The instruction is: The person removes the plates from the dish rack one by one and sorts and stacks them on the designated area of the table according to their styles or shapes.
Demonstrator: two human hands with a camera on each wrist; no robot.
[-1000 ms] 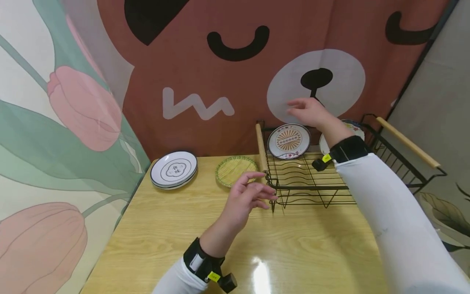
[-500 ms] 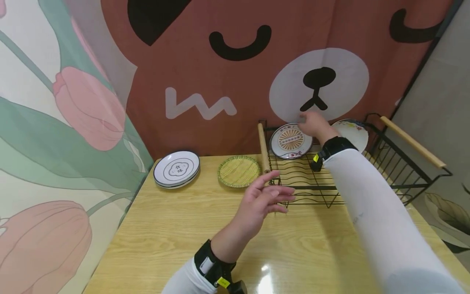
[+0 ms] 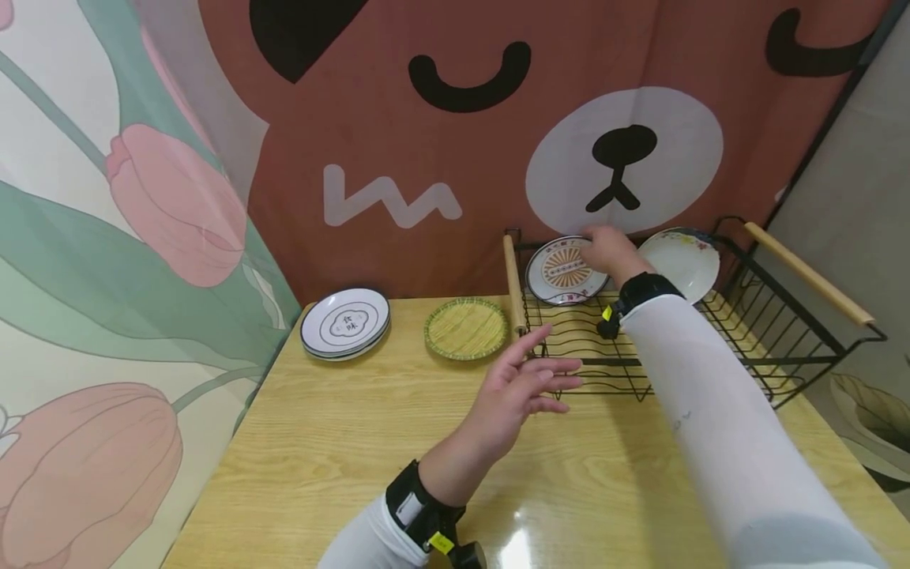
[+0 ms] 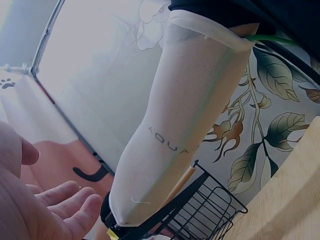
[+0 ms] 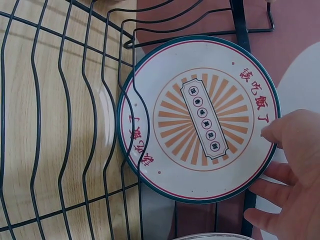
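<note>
At the back left of the black wire dish rack (image 3: 643, 362) a round plate (image 3: 565, 273) leans upright, white with a dark rim, an orange sunburst and red characters. My right hand (image 3: 613, 251) pinches that plate's rim: in the right wrist view the thumb (image 5: 279, 131) lies over the printed face, while the other fingers (image 5: 267, 187) reach round to the rim's far side. My left hand (image 3: 508, 391) hovers over the table in front of the rack's left corner, fingers spread and holding nothing.
A white dish (image 3: 684, 265) with floral edging stands in the rack to the right. Left of the rack lie a round woven green-yellow tray (image 3: 465, 328) and a stack of white plates (image 3: 346, 322). Wooden handles (image 3: 810, 273) top the rack's ends. A printed curtain (image 3: 370, 261) hangs behind.
My right hand has come down from above the rack to the sunburst plate and taken its rim. The left hand has shifted slightly right, still holding nothing.
</note>
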